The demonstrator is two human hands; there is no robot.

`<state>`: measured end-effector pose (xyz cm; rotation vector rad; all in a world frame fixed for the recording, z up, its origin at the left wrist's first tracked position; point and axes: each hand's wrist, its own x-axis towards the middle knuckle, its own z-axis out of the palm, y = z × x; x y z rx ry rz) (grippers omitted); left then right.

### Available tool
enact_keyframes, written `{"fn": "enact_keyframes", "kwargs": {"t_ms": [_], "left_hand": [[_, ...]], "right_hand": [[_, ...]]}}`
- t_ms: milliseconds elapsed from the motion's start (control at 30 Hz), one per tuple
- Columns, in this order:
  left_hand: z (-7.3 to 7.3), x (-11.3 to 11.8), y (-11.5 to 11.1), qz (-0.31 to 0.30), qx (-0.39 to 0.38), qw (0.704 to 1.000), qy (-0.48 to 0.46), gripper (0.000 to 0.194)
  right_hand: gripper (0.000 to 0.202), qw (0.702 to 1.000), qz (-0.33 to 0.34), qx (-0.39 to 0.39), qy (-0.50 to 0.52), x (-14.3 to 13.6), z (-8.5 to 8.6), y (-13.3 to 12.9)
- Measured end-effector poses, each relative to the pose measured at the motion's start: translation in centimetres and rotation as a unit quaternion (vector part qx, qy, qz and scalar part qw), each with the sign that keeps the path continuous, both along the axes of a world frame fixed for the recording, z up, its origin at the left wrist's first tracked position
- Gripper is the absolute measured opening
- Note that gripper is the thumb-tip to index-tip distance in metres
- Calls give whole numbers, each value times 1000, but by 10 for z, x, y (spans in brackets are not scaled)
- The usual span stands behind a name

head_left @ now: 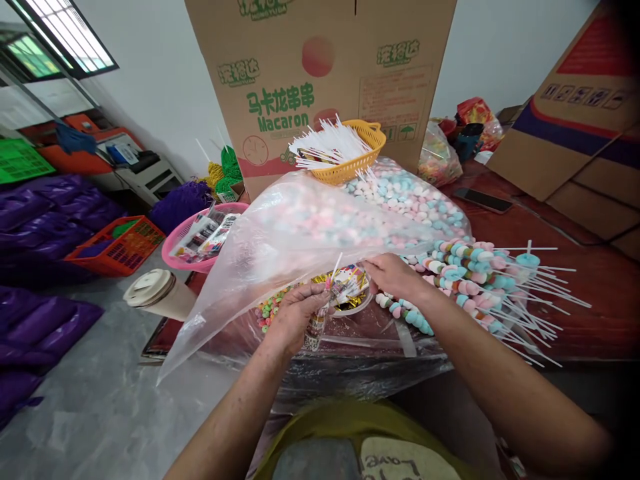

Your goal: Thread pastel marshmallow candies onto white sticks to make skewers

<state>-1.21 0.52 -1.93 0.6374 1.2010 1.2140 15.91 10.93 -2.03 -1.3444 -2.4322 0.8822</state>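
My left hand is closed around a small wrapped candy stick, whose white stick points up past the fingers. Right beside it is a bowl with gold twist ties and printed cards. My right hand is at the bowl's right rim, thumb and fingers pressed together; what they hold, if anything, is hidden. Marshmallow skewers in pink, blue and white lie stacked to the right of it. Colourful ring candies lie left of my left hand, partly under clear plastic.
Behind my hands spreads a large clear bag of marshmallows, with a yellow basket of white sticks on top. A pink basin and a lidded cup stand left. A phone lies right; a tall carton stands behind.
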Motion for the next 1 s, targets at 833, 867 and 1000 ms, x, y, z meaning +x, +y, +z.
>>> {"fn": "enact_keyframes", "kwargs": {"t_ms": [833,867,1000], "left_hand": [[-17,65,-4,-202,-116,948,-215,20],[-16,66,-4,-211,-112,946,-219,19],[-14,72,-6,-230,-126,937,-232,21]], "right_hand": [[35,885,36,407,223,76,-26,-92],[36,885,80,406,214,77,-28,-92],[24,906,111,356,201,77,-37,-89]]}}
